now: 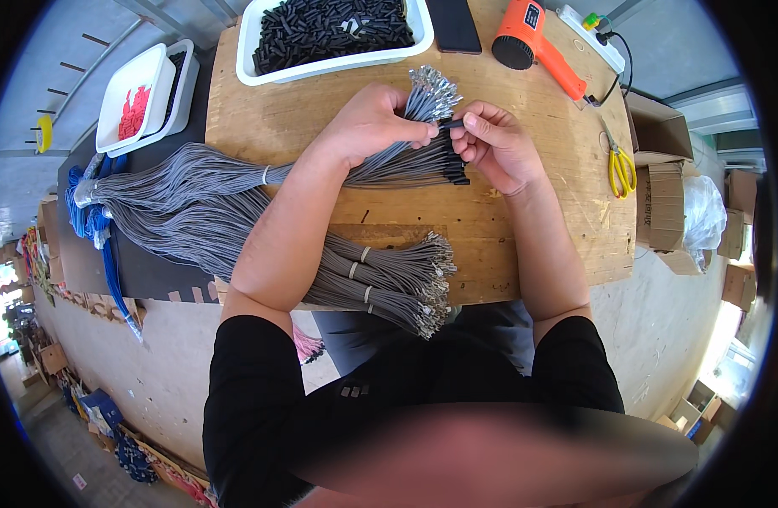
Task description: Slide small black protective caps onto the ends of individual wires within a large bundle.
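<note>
My left hand (374,125) is closed round a bundle of grey wires whose bare metal terminals (433,93) fan out above the fingers. Between the thumb and fingers of my right hand (497,146) is a short black sleeve (451,124), held close to my left fingertips. Whether a wire end sits inside it is too small to tell. Just below, more grey wires end in black sleeves (458,173) on the tabletop. Nearer me lie tied bundles of grey wires (355,269), their metal-tipped ends (435,279) pointing right.
A white tray (250,51) of black sleeves stands at the back, beside a dark flat slab (454,25). An orange heat gun (533,42), a power strip (594,38) and yellow-handled scissors (620,169) lie right. Stacked white trays (110,110) hold red pieces at left.
</note>
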`<state>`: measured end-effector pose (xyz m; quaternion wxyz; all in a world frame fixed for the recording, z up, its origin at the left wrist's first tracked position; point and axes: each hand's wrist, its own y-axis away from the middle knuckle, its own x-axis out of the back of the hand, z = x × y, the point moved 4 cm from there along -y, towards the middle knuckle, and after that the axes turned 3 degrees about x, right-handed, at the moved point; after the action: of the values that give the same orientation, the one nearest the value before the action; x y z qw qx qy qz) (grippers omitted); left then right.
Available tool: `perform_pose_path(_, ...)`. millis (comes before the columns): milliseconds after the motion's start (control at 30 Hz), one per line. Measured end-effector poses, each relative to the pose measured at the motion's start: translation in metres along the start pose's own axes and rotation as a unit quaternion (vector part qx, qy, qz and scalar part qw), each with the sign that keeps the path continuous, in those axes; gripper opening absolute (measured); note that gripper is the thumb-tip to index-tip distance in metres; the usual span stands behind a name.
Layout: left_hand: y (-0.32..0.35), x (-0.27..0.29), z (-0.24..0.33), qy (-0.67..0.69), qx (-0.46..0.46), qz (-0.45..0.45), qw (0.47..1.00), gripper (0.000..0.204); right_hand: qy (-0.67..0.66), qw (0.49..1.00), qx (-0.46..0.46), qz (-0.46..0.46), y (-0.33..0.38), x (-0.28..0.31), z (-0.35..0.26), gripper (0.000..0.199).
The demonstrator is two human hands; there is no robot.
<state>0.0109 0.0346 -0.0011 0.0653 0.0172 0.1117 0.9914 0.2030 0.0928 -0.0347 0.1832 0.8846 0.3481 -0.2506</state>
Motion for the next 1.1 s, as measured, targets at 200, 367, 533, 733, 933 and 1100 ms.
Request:
perform_pose_path(200,0.001,-0.007,-0.002,-0.093,-0.035,-0.078,0.992,0.026,-0.005,0.994,0.069,0.088,-0.001,0.024,-0.021,0.026)
perform_pose_path(367,-0.002,-0.005,-0.006,-0.082,-0.017,-0.068,0.994,0.029,-0.051,0.991,0.063,0.108,-0.005,0.033,-0.021,0.023)
perform_pose_path(533,-0.005,0.003,-0.013,-0.042,-0.007,-0.021,0.999,0.027,0.012,0.987,0.082,0.137,-0.005,0.022,-0.027,0.019)
perform_pose_path(733,-0.004,-0.004,-0.008,0.036,0.019,-0.071,0.997,0.021,0.177,0.962,0.160,0.134,-0.018,0.011,-0.045,0.012)
perform_pose_path(933,-0.001,-0.001,-0.010,0.031,0.012,-0.078,0.996,0.019,0.507,0.847,0.147,-0.059,-0.112,-0.058,-0.092,0.027)
perform_pose_path(1100,0.004,-0.007,0.002,-0.029,0.016,-0.078,0.996,0.011,0.767,0.613,0.065,-0.176,-0.190,-0.094,-0.072,0.051)
